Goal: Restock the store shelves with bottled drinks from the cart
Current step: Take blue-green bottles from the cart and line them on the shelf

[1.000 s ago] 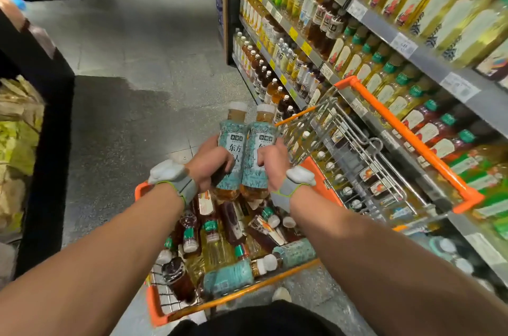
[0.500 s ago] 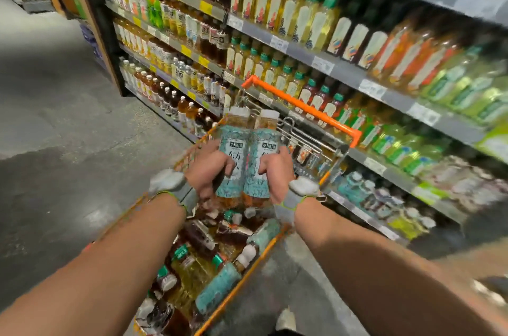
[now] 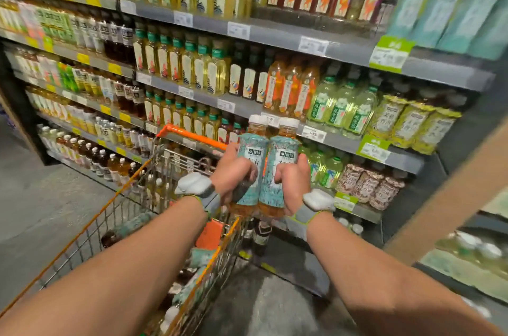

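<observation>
My left hand (image 3: 233, 174) and right hand (image 3: 292, 184) each grip a teal-labelled amber plastic tea bottle (image 3: 248, 168) (image 3: 277, 170), upright and touching, presumably to shelve both together ahead.

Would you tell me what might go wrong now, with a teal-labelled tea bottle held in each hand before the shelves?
The left hand grips the left teal-labelled plastic bottle and the right hand the right teal-labelled plastic bottle; they touch, so one might slip when parted.
The grey metal shelves look tightly packed; pushing a bottle in may topple neighbours.
The orange-handled wire cart stands close below and could be struck.
</observation>
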Motion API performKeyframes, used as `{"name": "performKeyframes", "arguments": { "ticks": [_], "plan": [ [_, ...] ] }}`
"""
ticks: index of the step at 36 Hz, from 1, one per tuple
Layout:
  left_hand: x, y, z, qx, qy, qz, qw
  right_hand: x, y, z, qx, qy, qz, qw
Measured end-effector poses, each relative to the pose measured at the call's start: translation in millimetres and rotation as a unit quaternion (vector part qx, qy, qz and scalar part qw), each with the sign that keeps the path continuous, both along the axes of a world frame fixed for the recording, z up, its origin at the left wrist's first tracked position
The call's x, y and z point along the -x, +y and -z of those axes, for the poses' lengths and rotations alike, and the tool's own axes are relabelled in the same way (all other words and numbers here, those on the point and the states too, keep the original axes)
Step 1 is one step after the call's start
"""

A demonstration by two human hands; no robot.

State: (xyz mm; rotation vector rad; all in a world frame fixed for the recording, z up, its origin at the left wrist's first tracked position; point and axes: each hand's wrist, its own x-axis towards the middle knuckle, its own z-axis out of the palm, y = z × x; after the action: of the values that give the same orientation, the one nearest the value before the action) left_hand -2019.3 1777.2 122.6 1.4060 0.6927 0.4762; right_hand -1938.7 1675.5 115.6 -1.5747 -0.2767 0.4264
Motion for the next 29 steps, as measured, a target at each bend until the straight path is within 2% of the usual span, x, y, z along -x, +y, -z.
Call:
{"name": "performKeyframes", "arguments": {
  "ticks": [8, 13, 18, 21, 29],
  "plan": [
    [-101.8, -59.4, -45.9, -0.089, 0.01, 0.035, 0.995, -94.3, -62.3, -37.0, -0.03, -0.024, 0.05, 0.998],
    [-163.4, -95.0, -85.8, -0.118, -0.033, 0.052, 0.991, -146.9, -100.4, -74.3, -0.054, -0.063, 0.089, 0.993],
    [-194.8, -108.3, -116.6, -0.115, -0.063, 0.054, 0.99, -175.2, -111.2, -108.0, -0.096, -0.067, 0.102, 0.988],
    [-208.8, -112.2, -137.5, -0.117, -0.095, 0.066, 0.986, -191.7, -112.0, -127.6, -0.105, -0.098, 0.115, 0.983],
    [-251.6, -100.5, -182.5, -0.172, -0.145, 0.039, 0.974, -228.4, -102.1, -169.2, -0.111, -0.154, 0.164, 0.968]
  ]
}}
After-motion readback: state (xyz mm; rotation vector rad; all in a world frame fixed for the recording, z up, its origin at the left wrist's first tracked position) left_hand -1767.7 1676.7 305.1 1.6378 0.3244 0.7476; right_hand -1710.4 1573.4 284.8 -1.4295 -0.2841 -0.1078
